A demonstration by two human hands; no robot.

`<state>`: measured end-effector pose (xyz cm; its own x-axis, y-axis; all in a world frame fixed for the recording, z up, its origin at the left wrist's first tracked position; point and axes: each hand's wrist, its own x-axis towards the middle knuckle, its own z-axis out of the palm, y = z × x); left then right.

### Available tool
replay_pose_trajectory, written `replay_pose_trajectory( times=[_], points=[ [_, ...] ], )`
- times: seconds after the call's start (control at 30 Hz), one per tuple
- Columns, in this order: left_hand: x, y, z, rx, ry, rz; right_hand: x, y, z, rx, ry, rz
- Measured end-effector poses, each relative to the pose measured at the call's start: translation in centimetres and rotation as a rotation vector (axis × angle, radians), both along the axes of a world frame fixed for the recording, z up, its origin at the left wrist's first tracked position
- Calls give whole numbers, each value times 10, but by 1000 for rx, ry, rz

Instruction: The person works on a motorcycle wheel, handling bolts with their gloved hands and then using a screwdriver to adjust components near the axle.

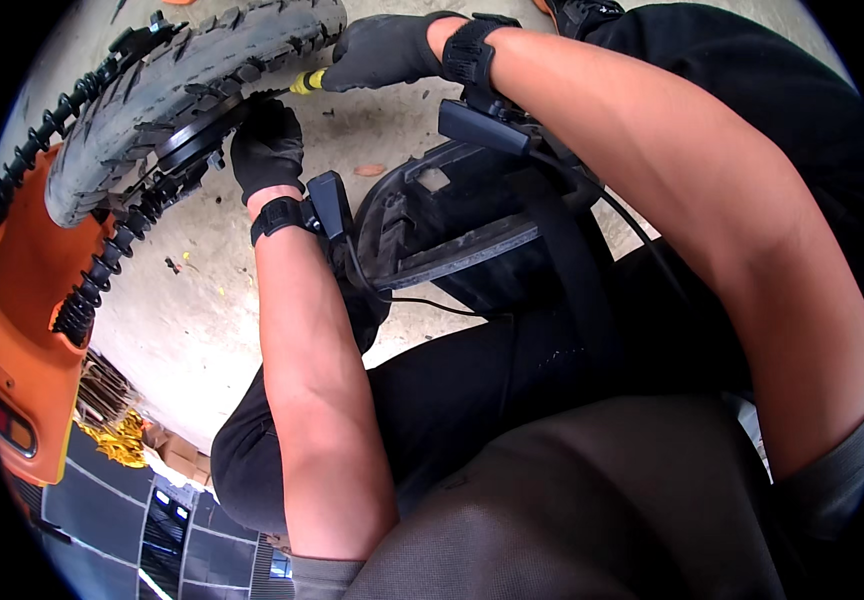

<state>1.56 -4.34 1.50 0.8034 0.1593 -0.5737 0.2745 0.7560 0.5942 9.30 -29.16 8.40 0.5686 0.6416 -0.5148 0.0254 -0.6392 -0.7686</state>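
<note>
A knobbly black tyre on a wheel lies across the upper left, with a dark round hub at its side. My right hand, in a black glove, is wrapped around the yellow handle of a screwdriver, which points left toward the hub. The screwdriver's tip is lost among dark parts there. My left hand, also black-gloved, is at the hub's right edge with its fingers bent in against it. Whatever those fingers grip is hidden behind the glove.
Two coil-spring shock absorbers, one near and one far, flank the wheel and meet an orange body panel. Between my arms sits a black moulded plastic piece. Cardboard boxes and yellow wrapping lie at lower left.
</note>
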Motion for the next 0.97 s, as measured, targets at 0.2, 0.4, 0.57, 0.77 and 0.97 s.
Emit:
replay_pose_trajectory(
  times=[0.2,0.4,0.57,0.77,0.97],
  points=[
    [2,-14,6,414,63,-108,0,4,-8,-58,13,28],
    [10,-6,6,-102,203,238,-8,-16,-4,127,207,-72],
    [14,-8,3,-135,199,251,-8,-21,-13,179,418,-221],
    [18,-12,-6,-144,142,253,-16,-10,-18,290,705,-408],
    [17,7,-35,-485,-40,197,-16,18,-36,190,652,-283]
  ],
)
